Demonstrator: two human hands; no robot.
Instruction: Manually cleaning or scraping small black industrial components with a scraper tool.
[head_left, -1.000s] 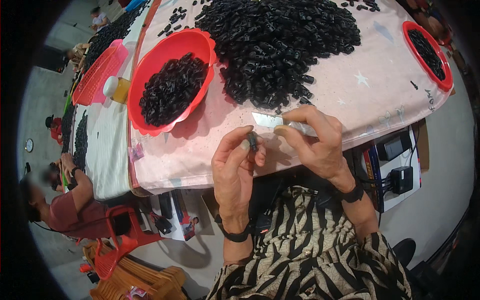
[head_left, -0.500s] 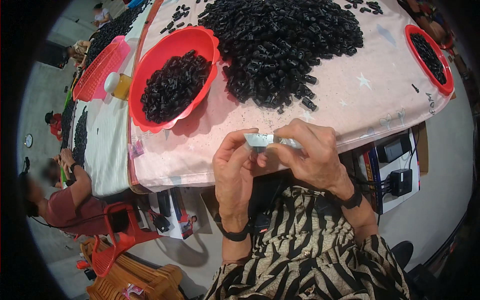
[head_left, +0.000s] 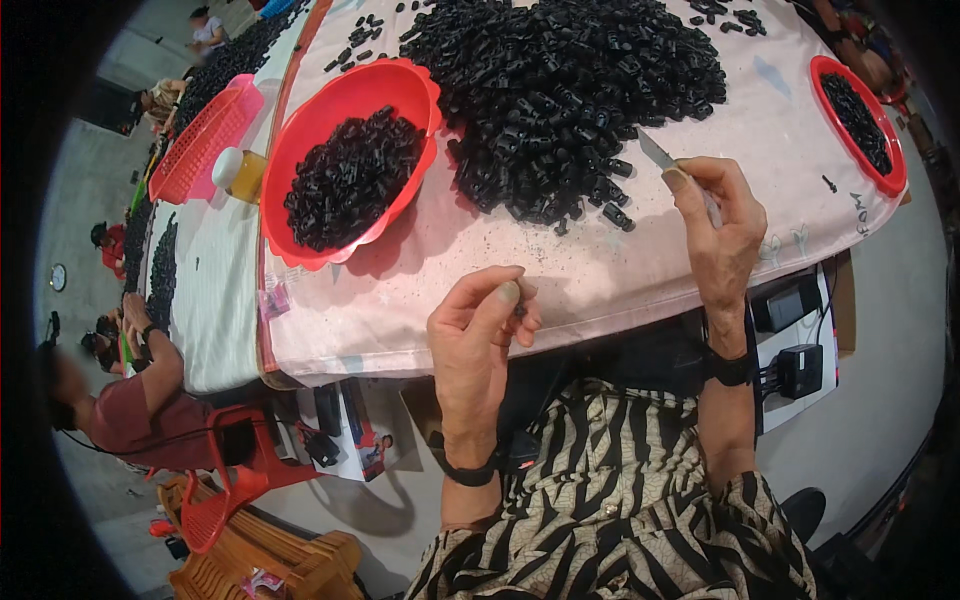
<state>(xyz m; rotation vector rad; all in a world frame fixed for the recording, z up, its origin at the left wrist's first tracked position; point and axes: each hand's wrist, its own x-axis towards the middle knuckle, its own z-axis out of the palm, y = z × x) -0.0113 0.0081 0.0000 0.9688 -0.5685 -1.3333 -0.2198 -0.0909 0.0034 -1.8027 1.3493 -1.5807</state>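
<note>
My right hand (head_left: pixel 722 215) grips a small knife (head_left: pixel 655 150) above the cloth, beside the right edge of the large pile of black plastic parts (head_left: pixel 560 90). The blade points up and left, its tip close to the pile. Nearer to me, over the table's front edge, my left hand (head_left: pixel 478 320) is closed in a pinch. A small black part (head_left: pixel 520 311) shows between its fingers, mostly hidden by them. To the left stands a red scalloped bowl (head_left: pixel 290 150), with many of the same kind of black parts (head_left: pixel 350 180) inside.
A smaller red tray (head_left: pixel 893 180) of black parts sits at the far right. Left of the bowl are a jar with a white lid (head_left: pixel 232 172) and a pink basket (head_left: pixel 205 130). A person (head_left: pixel 140 410) works at the left. Boxes with black devices (head_left: pixel 800 370) lie below the table.
My right hand with the knife has moved away from my left hand, up and to the right. My left hand stays nearly in place, its fingers drawn closer together.
</note>
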